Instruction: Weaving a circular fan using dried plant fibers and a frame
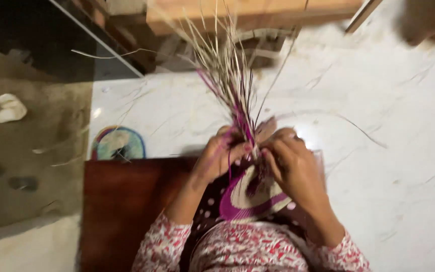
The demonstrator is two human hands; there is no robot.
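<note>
A half-woven basket piece (250,199) in cream and purple coils rests on my lap between my wrists. My left hand (220,153) is closed on a bundle of long tan and purple straw strands (225,70) that fan upward from the weave. My right hand (290,161) pinches the rim of the woven piece next to the strands, fingers curled tight. Both hands touch near the top of the coil. The picture is blurred by motion, so the exact strand under each finger is unclear.
I sit on a dark red-brown wooden seat (122,206) on a white marble floor (393,126). A small round coloured woven disc (118,143) lies on the floor to the left. Wooden furniture (247,15) stands ahead, and a brown mat (26,151) with a white object lies far left.
</note>
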